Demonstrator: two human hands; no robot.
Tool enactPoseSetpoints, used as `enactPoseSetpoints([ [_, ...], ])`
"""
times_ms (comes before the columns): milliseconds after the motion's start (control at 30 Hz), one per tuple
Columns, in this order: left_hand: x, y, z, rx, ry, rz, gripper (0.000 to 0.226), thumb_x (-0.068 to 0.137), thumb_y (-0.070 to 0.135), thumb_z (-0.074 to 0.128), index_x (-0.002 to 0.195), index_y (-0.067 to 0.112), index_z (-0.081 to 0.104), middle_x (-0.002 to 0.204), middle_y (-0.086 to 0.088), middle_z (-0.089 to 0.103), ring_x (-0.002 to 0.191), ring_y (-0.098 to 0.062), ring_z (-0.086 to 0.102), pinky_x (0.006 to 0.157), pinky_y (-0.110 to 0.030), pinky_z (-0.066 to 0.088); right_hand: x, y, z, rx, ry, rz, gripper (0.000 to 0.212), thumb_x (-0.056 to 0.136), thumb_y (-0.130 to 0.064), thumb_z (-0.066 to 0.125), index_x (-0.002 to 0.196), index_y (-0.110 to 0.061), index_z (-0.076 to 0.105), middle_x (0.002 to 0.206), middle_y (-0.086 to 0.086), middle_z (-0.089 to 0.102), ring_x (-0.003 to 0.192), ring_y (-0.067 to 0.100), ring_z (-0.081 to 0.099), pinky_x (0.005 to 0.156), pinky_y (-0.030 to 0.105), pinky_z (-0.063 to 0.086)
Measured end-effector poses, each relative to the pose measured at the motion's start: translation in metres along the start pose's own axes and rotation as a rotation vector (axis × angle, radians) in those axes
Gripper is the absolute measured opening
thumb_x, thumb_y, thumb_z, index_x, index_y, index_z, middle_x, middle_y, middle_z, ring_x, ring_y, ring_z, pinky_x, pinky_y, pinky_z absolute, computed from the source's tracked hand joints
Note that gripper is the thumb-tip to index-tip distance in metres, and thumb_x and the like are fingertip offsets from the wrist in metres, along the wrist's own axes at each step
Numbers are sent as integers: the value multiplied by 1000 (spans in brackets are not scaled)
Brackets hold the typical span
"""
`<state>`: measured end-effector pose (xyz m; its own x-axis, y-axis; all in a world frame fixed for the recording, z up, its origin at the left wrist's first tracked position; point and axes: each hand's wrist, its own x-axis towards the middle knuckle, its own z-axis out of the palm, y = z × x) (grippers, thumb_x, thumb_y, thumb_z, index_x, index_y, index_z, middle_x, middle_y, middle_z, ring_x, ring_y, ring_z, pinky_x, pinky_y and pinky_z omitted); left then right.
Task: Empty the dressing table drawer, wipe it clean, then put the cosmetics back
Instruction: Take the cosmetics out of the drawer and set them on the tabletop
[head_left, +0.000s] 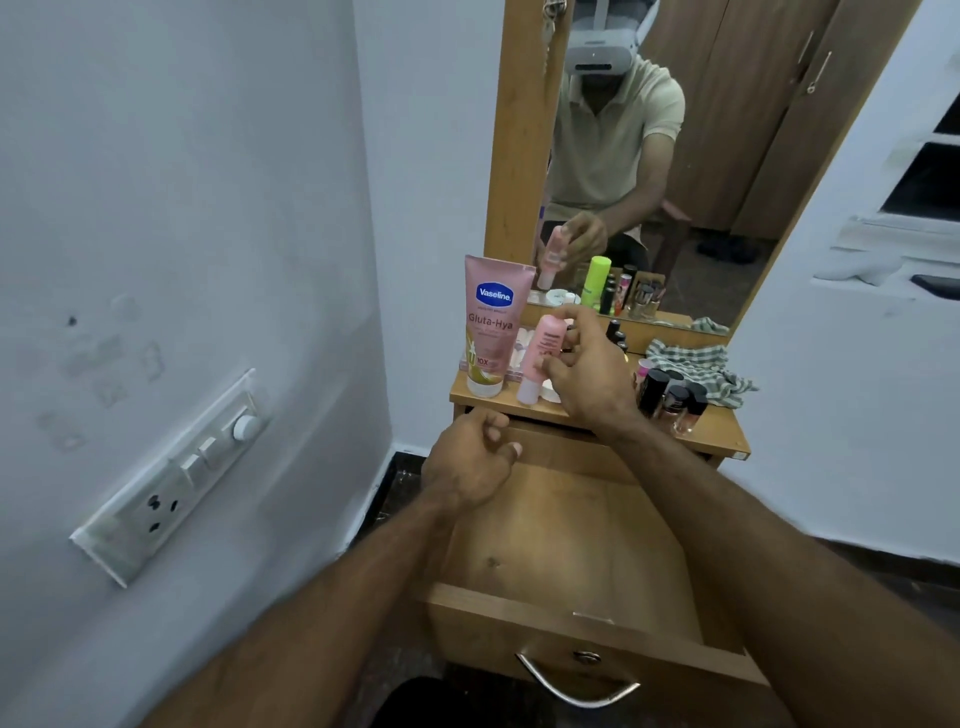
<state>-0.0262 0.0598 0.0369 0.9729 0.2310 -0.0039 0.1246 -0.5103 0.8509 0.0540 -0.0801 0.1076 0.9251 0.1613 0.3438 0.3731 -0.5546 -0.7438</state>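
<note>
Pink slim plastic bottle with white cap, frame centre, pinched upright between thumb and fingertips of right hand on the wooden dressing-table top. Left hand loosely curled, holding nothing, over the bare open wooden drawer. Risk: knocking the tall pink Vaseline tube just beside. Dark nail-polish bottles and checked cloth crowd the right.

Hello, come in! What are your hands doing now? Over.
Right hand gripping small pink bottle on tabletop. Left hand empty, loosely curled over open drawer. Drawer looks empty. Nothing blocking.
</note>
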Motion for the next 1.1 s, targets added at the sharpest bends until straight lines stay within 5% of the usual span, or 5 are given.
enactPoseSetpoints([
  [300,-3,-11,3,10,-32,11,33,89,37,73,118,30,61,111,13,61,104,-10,60,97,-42,54,13,2,21,-53,12,73,53,90,-7,72,132,-27,46,127,2,68,110,20,67,89,45,59],
  [500,-4,-13,1,-2,-24,2,29,89,34,73,116,31,61,111,12,62,104,-10,61,97,-42,54,13,7,24,-11,35,77,47,90,-11,74,128,-25,50,114,-5,69,98,10,66,65,17,48],
  [767,-5,-9,-2,-99,7,5,26,93,30,70,118,28,62,103,12,65,100,-10,62,97,-39,54,-6,-7,7,52,118,108,40,95,-36,64,132,-27,52,97,-15,63,82,2,63,61,23,54],
  [1000,2,8,-5,-375,54,46,49,98,10,60,143,25,46,108,3,70,91,-16,70,87,-45,60,-22,-24,-17,-252,-282,196,44,85,-48,72,122,-28,57,104,-3,66,85,19,70,77,45,61],
  [1100,2,8,-6,-90,-16,175,73,95,11,63,156,34,28,134,11,55,113,-7,56,99,-33,52,-20,-30,-27,-388,-464,209,47,78,-42,83,113,-25,56,103,-2,65,77,17,71,68,38,62],
])
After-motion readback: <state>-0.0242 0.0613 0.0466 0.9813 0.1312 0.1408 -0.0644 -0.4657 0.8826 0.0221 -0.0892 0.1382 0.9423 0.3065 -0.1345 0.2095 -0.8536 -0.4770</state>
